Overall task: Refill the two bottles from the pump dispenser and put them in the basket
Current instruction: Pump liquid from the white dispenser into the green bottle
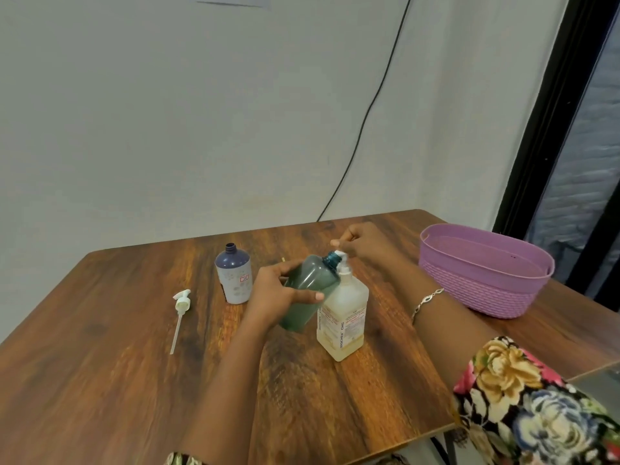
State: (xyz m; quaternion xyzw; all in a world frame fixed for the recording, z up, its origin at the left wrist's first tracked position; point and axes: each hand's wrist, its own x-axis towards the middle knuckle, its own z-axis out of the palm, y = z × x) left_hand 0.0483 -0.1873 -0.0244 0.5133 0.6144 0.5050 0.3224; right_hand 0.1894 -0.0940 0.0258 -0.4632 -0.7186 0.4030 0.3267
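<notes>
The left hand [278, 293] gripped the green bottle [308, 283] around its body, fingers and thumb wrapped round it. It held the bottle off the table [100, 364], tilted so that its open neck met the spout of the dispenser [342, 313]. The dispenser stood upright near the middle of the table, with pale yellowish liquid in its lower part. The right hand [364, 243] sat on top of its pump head [340, 255], fingers curled over it. That wrist bore a bracelet [427, 298], and a floral sleeve [536, 404] covered the upper arm.

To the left of the green bottle, the blue bottle [234, 280] stood upright with its neck uncapped. Further left, a loose pump [181, 302] lay flat on the wood, its tube pointing toward the person. The purple basket [469, 283] sat at the right end of the table, well apart from both bottles. A black cable [369, 105] ran down the wall behind.
</notes>
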